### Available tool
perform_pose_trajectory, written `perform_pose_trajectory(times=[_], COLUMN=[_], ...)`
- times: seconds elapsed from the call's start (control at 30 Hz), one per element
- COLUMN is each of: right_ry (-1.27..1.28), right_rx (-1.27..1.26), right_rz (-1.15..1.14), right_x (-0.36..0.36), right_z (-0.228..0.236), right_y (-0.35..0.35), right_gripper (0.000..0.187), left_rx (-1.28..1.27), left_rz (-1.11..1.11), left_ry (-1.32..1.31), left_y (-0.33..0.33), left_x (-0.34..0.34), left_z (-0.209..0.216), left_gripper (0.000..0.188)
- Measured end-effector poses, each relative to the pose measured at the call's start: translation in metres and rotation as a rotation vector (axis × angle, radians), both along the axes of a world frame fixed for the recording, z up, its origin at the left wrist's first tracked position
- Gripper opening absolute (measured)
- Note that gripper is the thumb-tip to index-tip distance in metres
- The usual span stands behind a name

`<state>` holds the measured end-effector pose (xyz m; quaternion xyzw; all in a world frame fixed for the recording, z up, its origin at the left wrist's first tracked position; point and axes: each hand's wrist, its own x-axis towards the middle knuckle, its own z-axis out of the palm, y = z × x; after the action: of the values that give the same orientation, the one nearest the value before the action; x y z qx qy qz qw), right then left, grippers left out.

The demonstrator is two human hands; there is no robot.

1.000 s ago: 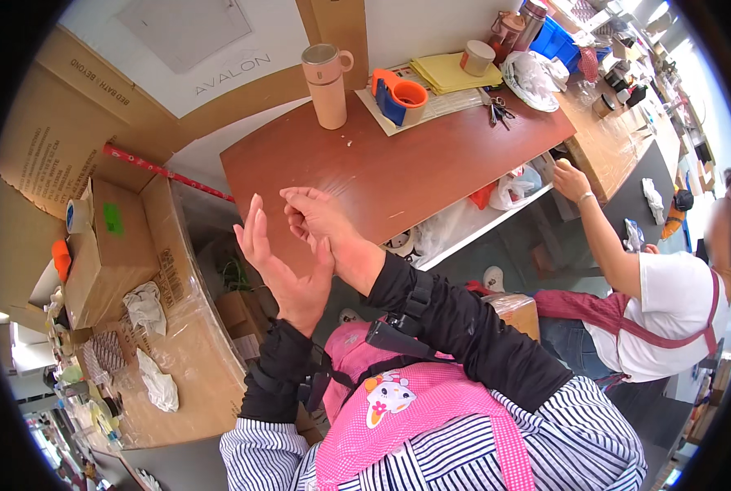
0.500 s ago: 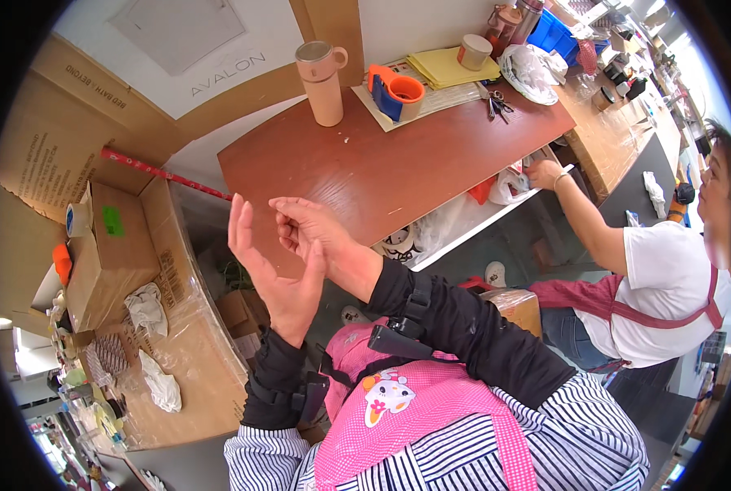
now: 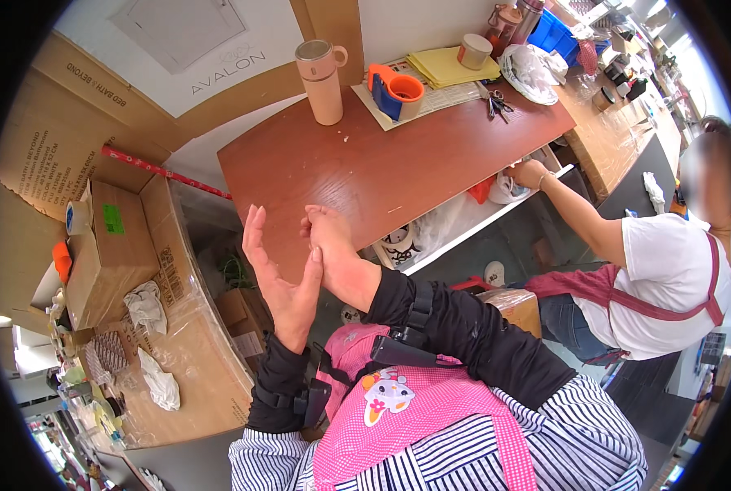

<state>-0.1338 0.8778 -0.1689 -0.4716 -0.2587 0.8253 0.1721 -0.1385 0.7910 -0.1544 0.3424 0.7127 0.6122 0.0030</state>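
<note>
My left hand is raised in front of the brown desk, fingers stretched upward and thumb apart, with nothing in it. Just right of it, my right hand is bent at the wrist, its fingers curled in toward the left palm. No object shows in the curled fingers, though the palm side is partly hidden. The left thumb overlaps the right hand near the wrist; whether they touch I cannot tell. Black straps with dark devices sit on both sleeved forearms.
On the desk stand a pink tumbler, an orange-and-blue tape dispenser, yellow papers and scissors. Below is an open drawer, where a co-worker's hand reaches in. Cardboard boxes fill the left side.
My right hand has turned at the wrist and its fingers have moved right. My left hand has shifted slightly right and down. The co-worker's hand has moved a little left in the drawer.
</note>
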Motion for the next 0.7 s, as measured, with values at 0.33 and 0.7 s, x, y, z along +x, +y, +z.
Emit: perform_pose_trajectory(times=[0.33, 0.7], right_ry=[-0.024, 0.135], right_rx=[0.061, 0.448], right_rz=[0.0, -0.064], right_x=[-0.004, -0.006], right_z=[-0.019, -0.015], right_y=[0.009, 0.019], right_gripper=[0.013, 0.013], left_rx=[-0.131, -0.174], left_rz=[-0.001, 0.067], left_ry=[0.233, 0.316], left_y=[-0.005, -0.003], left_x=[0.017, 0.025], left_z=[0.009, 0.015], left_gripper=[0.072, 0.078])
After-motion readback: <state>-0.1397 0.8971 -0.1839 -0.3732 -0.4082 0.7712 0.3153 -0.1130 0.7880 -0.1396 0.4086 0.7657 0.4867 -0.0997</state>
